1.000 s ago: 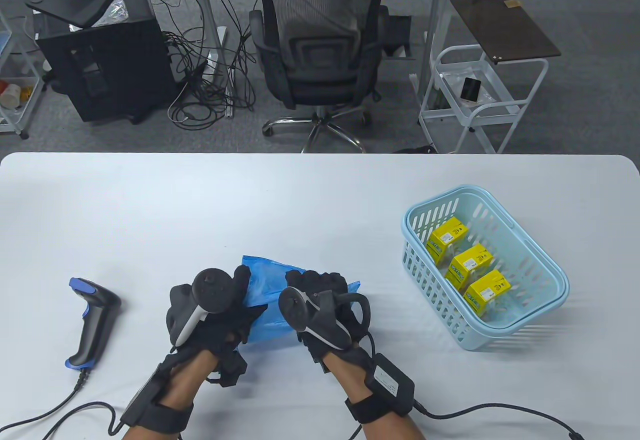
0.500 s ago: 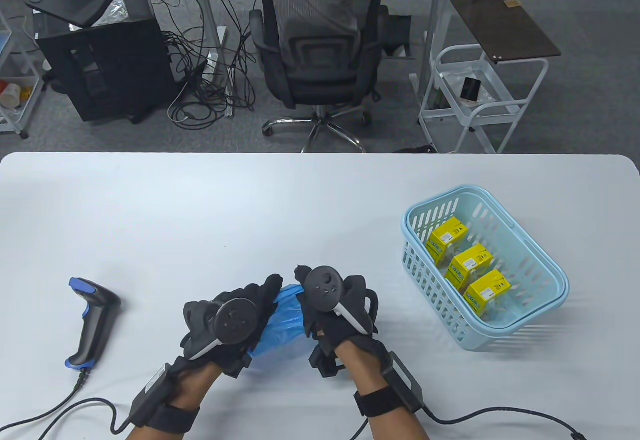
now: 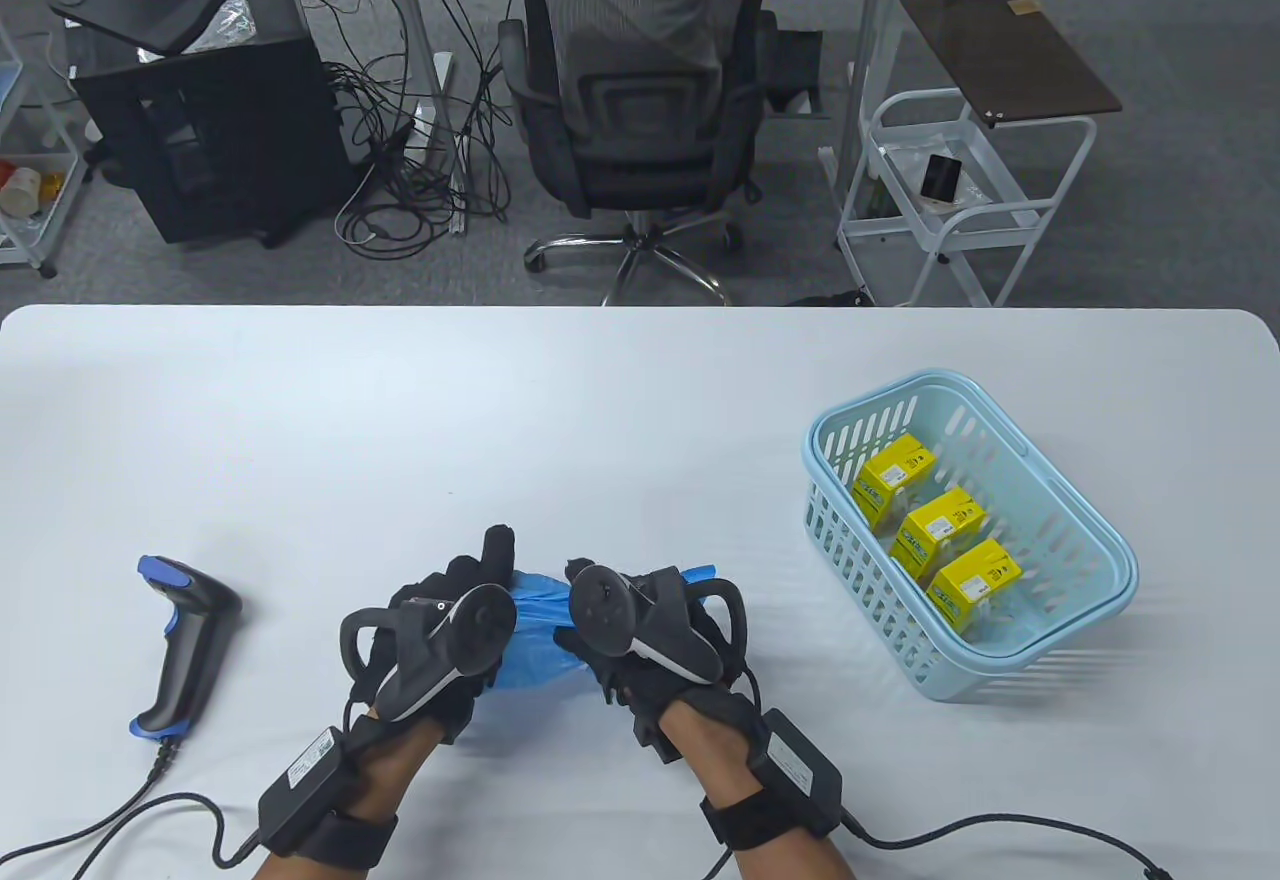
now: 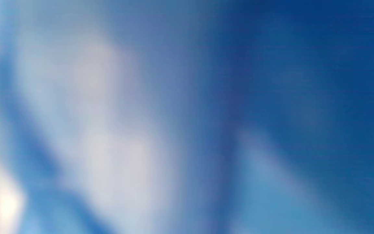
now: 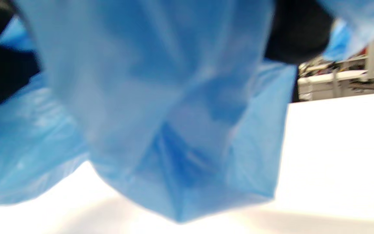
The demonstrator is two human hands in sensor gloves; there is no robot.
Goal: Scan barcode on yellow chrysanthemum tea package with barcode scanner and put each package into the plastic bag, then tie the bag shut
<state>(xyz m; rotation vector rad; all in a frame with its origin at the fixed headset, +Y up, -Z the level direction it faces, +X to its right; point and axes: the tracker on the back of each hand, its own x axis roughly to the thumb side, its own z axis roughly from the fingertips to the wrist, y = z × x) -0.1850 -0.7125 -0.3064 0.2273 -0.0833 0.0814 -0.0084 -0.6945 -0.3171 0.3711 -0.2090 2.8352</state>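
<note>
A crumpled blue plastic bag hangs between my two hands near the table's front middle. My left hand grips its left side and my right hand grips its right side. The bag fills the right wrist view, with black glove fingers at the edges. Only blurred blue plastic shows in the left wrist view. Three yellow tea packages lie in a light blue basket at the right. The black and blue barcode scanner lies at the left.
The scanner's cable runs off the front left edge. Glove cables trail across the front right of the white table. An office chair and a white cart stand beyond the far edge.
Both hands have turned and drawn closer together, bunching the blue bag between them. The bag now shows less spread than a second ago.
</note>
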